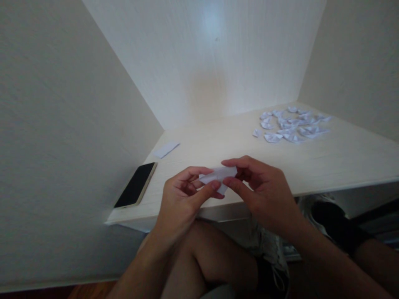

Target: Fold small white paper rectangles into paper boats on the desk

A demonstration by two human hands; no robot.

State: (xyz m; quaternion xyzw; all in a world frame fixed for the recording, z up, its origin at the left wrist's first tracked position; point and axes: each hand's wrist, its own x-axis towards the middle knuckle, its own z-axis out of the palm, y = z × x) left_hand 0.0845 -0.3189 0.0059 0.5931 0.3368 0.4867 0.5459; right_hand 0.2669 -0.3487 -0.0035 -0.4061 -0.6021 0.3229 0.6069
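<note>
A small piece of folded white paper (pixel 220 174) is held between my two hands, just above the front edge of the desk. My left hand (pixel 187 193) pinches its left and lower part between thumb and fingers. On the other side, my right hand (pixel 260 189) grips the right end, thumb in front and index finger along the top. The fingertips cover parts of the paper, so its full shape is hidden.
A pale desk (pixel 205 141) stands between walls. Several small folded paper boats (pixel 291 124) lie grouped at its back right. On the left are a flat white paper strip (pixel 166 150) and a smartphone (pixel 136 185) near the wall. My legs are under the desk edge.
</note>
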